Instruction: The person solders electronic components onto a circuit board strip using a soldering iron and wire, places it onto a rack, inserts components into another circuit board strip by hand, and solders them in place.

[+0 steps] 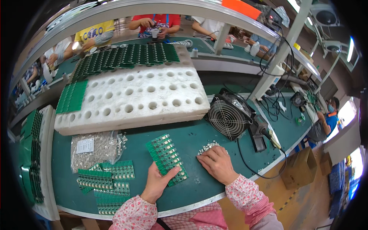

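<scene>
My left hand (158, 179) grips a green circuit board panel (165, 158) by its lower part, thumb on top. Rows of small white components run across that panel, which is tilted above the green table mat. To its right, my right hand (217, 163) rests against a small pile of white connectors (209, 145). Its fingers are bent and drawn together at the mat; whatever they pinch is too small or hidden to make out. Left of my left hand lie several more populated board panels (111, 184), overlapping. Behind them is a clear bag of small connectors (92, 149) with a white label, its mouth toward the right.
A thick white foam block (130, 119) with round holes carries rows of green boards (126, 57). Another board-filled foam block (46, 153) stands at the left edge. A fan with wire guard (229, 118) and a cable (245, 165) sit right. Co-workers sit across the bench.
</scene>
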Tool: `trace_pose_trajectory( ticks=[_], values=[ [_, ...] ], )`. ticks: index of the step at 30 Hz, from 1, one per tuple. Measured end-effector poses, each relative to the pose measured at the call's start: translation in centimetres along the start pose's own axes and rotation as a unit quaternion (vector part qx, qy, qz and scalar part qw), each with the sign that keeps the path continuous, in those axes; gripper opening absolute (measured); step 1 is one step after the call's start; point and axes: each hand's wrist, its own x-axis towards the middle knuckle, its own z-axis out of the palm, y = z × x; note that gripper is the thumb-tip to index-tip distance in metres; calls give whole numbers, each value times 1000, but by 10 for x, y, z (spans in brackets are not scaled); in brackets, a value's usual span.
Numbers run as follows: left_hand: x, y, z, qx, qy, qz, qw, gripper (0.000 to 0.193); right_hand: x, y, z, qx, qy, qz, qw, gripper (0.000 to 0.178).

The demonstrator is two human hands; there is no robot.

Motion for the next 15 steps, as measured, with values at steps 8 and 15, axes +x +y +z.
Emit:
trace_pose_trajectory(
  ticks=[8, 15],
  values=[
    [0, -2, -3, -20, -15, 2, 1000, 34, 2, -7, 5, -8, 5, 3, 1000, 11],
    [3, -6, -4, -3, -28, 26, 999, 33, 8, -17, 4, -23, 20, 39, 999, 12]
  ],
)
